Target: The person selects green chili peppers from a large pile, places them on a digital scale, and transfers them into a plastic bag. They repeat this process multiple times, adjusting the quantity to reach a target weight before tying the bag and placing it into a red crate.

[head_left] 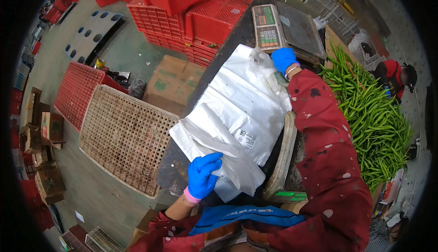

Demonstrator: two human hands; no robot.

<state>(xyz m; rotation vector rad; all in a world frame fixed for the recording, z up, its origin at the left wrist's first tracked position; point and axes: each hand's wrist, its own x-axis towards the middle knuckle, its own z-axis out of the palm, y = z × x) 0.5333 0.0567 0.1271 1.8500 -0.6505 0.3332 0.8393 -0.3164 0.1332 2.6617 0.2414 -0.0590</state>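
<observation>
A stack of white plastic bags [248, 97] lies across the dark table, its near end folded up. My left hand [203, 175], in a blue glove, is at that near end, fingers curled on the edge of a loose plastic bag [223, 149]. My right hand [284, 60], also gloved in blue, is closed beside the crumpled far end of the bags, next to a digital scale [269, 26]. Its fingertips are hidden, so what it grips cannot be made out. A second scale [278, 161] stands partly under my right arm.
Green chili peppers [365, 115] are heaped on the right. Red crates [182, 19] are stacked beyond the table. A dirty beige crate [125, 133] and a cardboard box [173, 83] stand left of it. Another person [394, 78] is at the far right.
</observation>
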